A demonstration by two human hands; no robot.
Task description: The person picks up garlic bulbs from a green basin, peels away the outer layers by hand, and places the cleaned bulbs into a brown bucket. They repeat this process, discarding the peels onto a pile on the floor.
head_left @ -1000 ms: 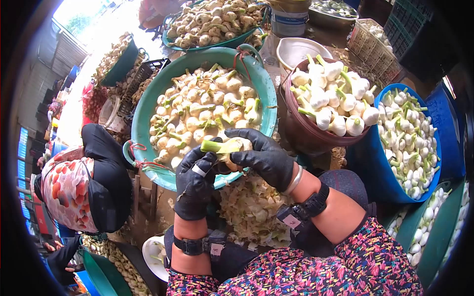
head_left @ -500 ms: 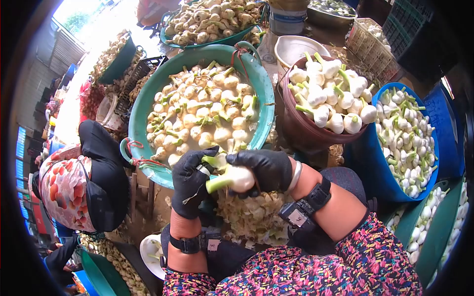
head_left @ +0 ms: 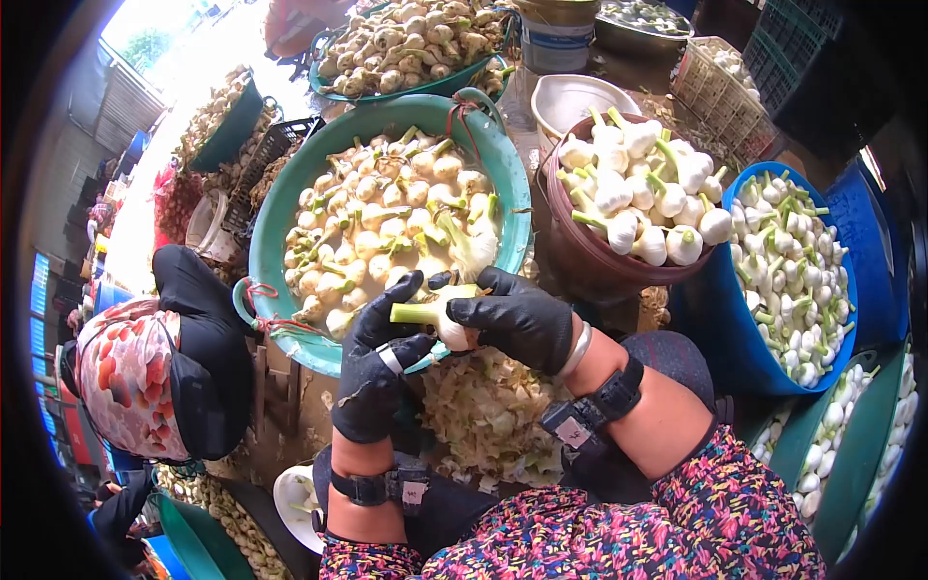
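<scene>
Both of my hands wear black gloves and meet on one white bulb with a green stalk. My right hand grips the bulb's round end. My left hand holds the stalk side, thumb raised, with a small blade-like strip showing at the fingers. They hover over the near rim of a large teal basin full of unpeeled bulbs. A heap of peeled skins lies just below my hands.
A brown tub of clean white bulbs stands to the right, a blue tub of smaller bulbs beyond it. More basins and crates sit behind. A person with a patterned head covering sits close at my left.
The bulb has been turned and lifted slightly toward the basin rim; its stalk now points left instead of down-left. My left thumb has opened upward.
</scene>
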